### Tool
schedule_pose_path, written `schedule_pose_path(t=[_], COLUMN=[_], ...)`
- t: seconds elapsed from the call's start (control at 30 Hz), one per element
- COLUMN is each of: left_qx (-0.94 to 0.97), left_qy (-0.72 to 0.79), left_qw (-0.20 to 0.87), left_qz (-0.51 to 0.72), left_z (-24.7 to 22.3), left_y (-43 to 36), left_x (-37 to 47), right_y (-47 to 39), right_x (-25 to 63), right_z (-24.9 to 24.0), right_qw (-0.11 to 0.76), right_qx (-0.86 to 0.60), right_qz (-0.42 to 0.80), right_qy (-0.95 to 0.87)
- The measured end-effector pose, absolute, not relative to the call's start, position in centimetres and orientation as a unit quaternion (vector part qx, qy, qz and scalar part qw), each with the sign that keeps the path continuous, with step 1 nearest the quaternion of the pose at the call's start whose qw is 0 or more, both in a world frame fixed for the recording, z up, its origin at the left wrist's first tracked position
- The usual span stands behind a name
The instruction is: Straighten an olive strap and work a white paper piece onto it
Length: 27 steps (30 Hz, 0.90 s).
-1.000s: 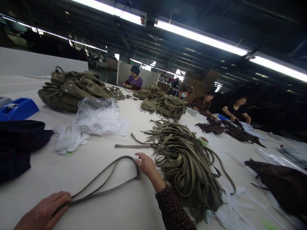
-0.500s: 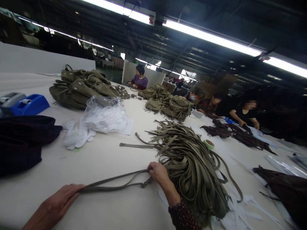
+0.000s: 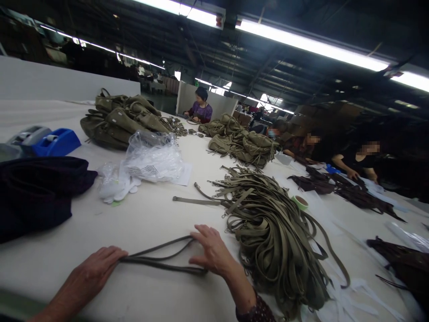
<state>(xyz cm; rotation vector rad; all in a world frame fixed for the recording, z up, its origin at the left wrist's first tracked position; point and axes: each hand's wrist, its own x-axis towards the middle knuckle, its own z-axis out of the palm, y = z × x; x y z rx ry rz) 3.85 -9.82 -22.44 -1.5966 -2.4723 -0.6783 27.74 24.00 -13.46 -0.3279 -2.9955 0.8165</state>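
Observation:
A folded olive webbing strap [image 3: 161,265] stretches in loops above the white table. My left hand [image 3: 95,270] is closed on its left end, fingers pressed together. At the strap's right end, my right hand [image 3: 214,251] has its thumb and fingers spread apart; the loop ends lie at its fingertips and under the palm, and whether they touch is hard to tell. Just right of that hand lies a big heap of similar straps [image 3: 268,228] with metal hooks at their ends. One loose strap end [image 3: 194,201] sticks out leftward from the heap.
Olive bags [image 3: 120,120] and more olive bags [image 3: 248,143] are piled farther back. Clear plastic bags [image 3: 154,156], a blue tape dispenser [image 3: 56,142] and dark cloth [image 3: 36,197] lie at left. A green tape roll [image 3: 300,202] sits beyond the heap. Several people work around the table.
My right hand has let go of the strap end and spread its fingers, moving slightly left. The strap's loops have folded shorter. My left hand keeps hold; the view has shifted a little.

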Motion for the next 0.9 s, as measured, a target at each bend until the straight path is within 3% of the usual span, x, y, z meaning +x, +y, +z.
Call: schedule_pose_path(t=[0.13,0.37,0.57,0.9], left_qx=[-0.522,-0.498,-0.539,-0.547], left_qy=[-0.818,-0.837,-0.816,-0.803], left_qw=[0.047,0.040,0.096,0.048], left_qz=[-0.236,-0.222,-0.185,-0.233], left_z=[-21.6,-19.8,-17.0,-20.0], left_y=[-9.5,-9.6,-6.2,0.3], left_x=[4.5,5.5,11.5,13.2], right_y=[20.6,19.0,19.0,19.5], right_x=[25.1,24.4,24.3,24.5], right_z=[-14.8,-17.6,-18.6,-19.6], right_qw=[-0.010,0.035,0.063,0.086], right_qx=[-0.027,-0.146,-0.131,-0.080], right_qz=[0.268,0.262,0.247,0.194], right_qy=[-0.963,-0.953,-0.958,-0.974])
